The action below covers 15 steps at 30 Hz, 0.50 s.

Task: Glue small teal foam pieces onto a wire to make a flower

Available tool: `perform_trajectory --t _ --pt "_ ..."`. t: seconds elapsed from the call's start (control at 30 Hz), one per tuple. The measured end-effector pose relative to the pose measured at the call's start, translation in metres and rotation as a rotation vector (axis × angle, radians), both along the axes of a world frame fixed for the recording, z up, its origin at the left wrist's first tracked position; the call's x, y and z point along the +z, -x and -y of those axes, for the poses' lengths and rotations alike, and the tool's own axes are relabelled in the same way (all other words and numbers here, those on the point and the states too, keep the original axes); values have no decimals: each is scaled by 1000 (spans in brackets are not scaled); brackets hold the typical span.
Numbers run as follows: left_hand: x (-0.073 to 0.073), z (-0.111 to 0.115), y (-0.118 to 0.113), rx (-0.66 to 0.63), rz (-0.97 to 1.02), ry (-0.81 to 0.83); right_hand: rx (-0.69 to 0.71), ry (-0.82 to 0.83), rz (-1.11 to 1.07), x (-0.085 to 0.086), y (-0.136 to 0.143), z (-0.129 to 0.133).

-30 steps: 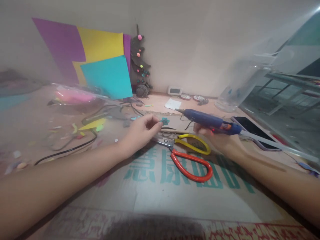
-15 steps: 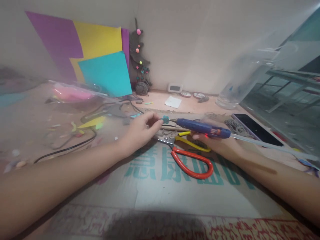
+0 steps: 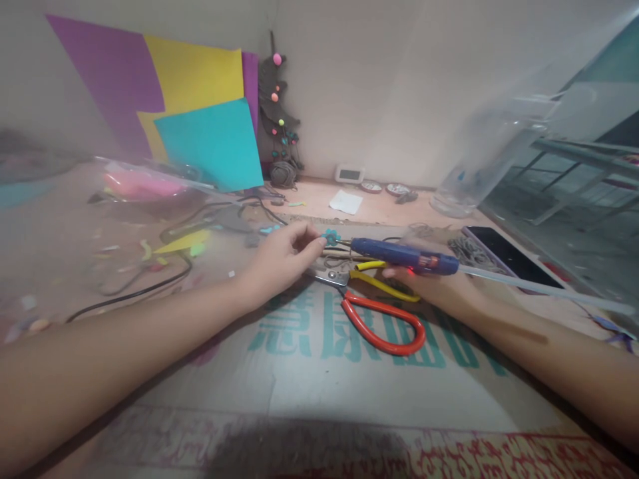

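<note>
Between the thumb and fingertips of my left hand is a small teal flower. My right hand is closed around a blue hot glue gun, whose nozzle points left at the flower, touching it or very close. A long clear glue stick sticks out of the gun's back end, and a small red light glows on its body. Scissors with red handle loops lie on the cardboard under my hands. Beside them are yellow-handled pliers, partly hidden by my right hand.
Purple, yellow and teal sheets lean on the wall beside a dark decorated tree shape. At right lie a phone and grey cord, with a clear plastic jug behind. A black cable runs along the left.
The flower has turned slightly in my left fingers, so more of its petals show. The glue gun has shifted a touch to the left. Both hands otherwise keep their places.
</note>
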State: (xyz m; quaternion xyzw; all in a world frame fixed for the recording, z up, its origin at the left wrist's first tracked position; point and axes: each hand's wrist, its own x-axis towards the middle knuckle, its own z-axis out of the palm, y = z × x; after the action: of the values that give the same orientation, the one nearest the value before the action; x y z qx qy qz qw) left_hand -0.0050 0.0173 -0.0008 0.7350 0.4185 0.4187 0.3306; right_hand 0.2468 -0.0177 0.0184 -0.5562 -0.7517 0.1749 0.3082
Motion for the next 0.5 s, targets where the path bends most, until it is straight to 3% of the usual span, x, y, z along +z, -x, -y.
perform_trajectory --t 0.5 --pt "-1 -1 0 -20 9 24 21 -43 -11 -3 -1 -2"
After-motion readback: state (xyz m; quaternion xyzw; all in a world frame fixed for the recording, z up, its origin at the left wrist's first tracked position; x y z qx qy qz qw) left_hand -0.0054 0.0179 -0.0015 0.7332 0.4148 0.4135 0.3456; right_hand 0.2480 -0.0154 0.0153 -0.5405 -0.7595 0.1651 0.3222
